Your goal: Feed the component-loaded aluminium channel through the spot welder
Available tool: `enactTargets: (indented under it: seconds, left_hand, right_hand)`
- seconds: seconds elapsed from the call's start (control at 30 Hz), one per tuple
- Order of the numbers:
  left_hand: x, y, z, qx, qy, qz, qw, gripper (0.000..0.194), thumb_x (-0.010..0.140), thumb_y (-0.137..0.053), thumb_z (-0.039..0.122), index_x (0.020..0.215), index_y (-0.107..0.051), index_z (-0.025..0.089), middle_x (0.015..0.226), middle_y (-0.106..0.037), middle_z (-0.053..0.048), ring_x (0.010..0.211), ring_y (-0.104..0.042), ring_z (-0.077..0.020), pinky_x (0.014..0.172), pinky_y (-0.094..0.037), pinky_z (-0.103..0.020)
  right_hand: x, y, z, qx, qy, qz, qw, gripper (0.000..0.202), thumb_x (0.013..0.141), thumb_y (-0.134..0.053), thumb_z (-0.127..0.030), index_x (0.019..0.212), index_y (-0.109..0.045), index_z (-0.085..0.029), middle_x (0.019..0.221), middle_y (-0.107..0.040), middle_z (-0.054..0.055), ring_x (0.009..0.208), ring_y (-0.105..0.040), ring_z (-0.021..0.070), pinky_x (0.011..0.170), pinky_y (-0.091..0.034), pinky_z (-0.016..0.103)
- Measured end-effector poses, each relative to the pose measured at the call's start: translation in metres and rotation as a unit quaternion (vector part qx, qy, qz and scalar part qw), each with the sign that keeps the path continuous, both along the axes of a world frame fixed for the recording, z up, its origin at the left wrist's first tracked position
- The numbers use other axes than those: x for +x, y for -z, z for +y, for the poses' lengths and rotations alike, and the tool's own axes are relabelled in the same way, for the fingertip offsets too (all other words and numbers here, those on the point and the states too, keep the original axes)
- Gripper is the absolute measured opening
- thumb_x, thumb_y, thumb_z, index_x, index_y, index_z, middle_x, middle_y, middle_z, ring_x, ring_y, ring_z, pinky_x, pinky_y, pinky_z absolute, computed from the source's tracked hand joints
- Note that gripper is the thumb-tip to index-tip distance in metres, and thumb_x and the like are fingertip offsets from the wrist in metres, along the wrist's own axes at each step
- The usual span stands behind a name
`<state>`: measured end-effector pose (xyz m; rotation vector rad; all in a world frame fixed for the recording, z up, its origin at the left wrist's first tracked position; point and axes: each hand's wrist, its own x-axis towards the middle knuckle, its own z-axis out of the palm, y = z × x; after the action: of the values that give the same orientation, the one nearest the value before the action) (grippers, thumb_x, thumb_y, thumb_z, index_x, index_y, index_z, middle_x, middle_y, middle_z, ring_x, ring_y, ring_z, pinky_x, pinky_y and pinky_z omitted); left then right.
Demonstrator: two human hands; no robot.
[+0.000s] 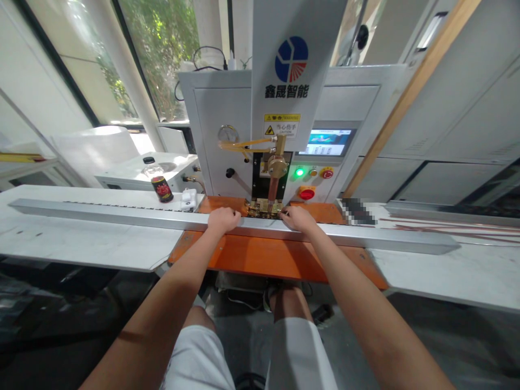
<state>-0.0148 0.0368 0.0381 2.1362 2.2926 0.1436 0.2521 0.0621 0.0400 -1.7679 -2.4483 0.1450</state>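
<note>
A long silver metal bar (134,214) lies across the orange work plate (260,254) in front of a grey machine (221,108). My left hand (224,220) rests on the bar left of the copper electrode (273,189), its fingers curled at the bar's far edge. Right of the electrode, my right hand (298,219) lies over the bar with its fingertips pinched near the small brass fixture (260,208). What the fingertips of either hand hold is too small to make out. The electrode's tip is down at the fixture, between my hands.
On the white table (81,238) at left stand a dark-labelled bottle (162,189) and a small white object (189,199). Buttons and a lit screen (327,142) are right of the electrode. Thin copper-coloured rods (455,230) lie at far right.
</note>
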Motion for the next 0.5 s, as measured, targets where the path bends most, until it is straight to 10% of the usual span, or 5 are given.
enactTargets:
  seconds: [0.5]
  left_hand:
    - [-0.0002, -0.0014, -0.0018, 0.003, -0.006, 0.003, 1.000, 0.057, 0.091, -0.027, 0.043, 0.100, -0.074, 0.011, 0.106, -0.071, -0.019, 0.102, -0.065, -0.0295, 0.089, -0.048, -0.035]
  right_hand:
    - [-0.0009, -0.0006, -0.0016, -0.003, -0.011, -0.003, 1.000, 0.044, 0.097, -0.037, -0.042, 0.115, -0.068, -0.016, 0.112, -0.070, 0.015, 0.103, -0.064, 0.0246, 0.084, -0.043, 0.029]
